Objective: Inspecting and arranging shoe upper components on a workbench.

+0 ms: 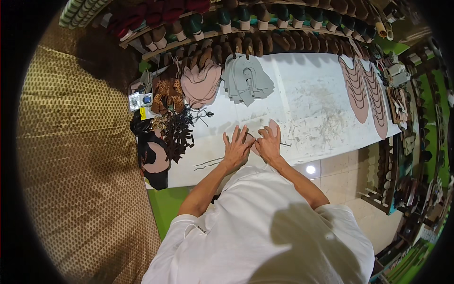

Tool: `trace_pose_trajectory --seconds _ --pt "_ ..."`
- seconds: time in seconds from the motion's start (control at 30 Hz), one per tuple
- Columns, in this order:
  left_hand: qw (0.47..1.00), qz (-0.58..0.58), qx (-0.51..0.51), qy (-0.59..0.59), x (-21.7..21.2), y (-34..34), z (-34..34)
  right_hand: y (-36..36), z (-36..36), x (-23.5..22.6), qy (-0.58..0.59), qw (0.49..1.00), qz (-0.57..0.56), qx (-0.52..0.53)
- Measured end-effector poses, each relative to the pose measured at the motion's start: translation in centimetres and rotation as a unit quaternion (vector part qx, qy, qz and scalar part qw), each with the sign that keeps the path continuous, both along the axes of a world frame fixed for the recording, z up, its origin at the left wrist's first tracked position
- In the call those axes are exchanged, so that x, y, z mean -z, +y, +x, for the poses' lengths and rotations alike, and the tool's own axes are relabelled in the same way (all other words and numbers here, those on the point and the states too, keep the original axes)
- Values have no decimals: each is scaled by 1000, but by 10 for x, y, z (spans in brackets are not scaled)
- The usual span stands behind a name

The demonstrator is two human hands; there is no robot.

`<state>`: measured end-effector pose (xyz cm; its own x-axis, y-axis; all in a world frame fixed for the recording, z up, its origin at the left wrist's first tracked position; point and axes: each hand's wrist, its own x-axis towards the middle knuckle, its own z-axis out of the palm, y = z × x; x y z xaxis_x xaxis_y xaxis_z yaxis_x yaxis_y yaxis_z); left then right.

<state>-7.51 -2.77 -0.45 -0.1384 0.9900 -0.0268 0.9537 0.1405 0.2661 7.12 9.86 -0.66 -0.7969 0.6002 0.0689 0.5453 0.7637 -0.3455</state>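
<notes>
My left hand (238, 147) and my right hand (269, 146) meet over a small pink shoe-upper piece (273, 126) on the white tabletop. The left hand's outer fingers are spread, while its thumb and index finger pinch at the piece's edge. Curled fingers of my right hand grip the same piece, most of which they cover. A thin dark strip (285, 144) sticks out beside the right hand. Further thin dark strips (208, 163) lie left of my left forearm.
Stacked grey cut pieces (248, 80) and pink ones (201, 84) lie at the back. Dark bundled strips (178, 137) are at left. Two pink rows of wavy-edged pieces (354, 90) lie at right. Shoe racks (265, 28) border the table (307, 94); patterned gold material (80, 156) hangs left.
</notes>
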Motion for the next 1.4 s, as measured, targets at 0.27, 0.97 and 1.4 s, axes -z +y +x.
trace_pose_trajectory --seconds 0.27,0.97,1.4 --pt "999 -1 -21 -29 2 -2 8 -1 2 2 11 1000 -11 10" --pt "999 30 -24 -27 -6 -3 14 9 34 -4 73 995 -60 -20" --pt "999 33 -9 13 3 -5 18 4 38 5 58 998 12 -34"
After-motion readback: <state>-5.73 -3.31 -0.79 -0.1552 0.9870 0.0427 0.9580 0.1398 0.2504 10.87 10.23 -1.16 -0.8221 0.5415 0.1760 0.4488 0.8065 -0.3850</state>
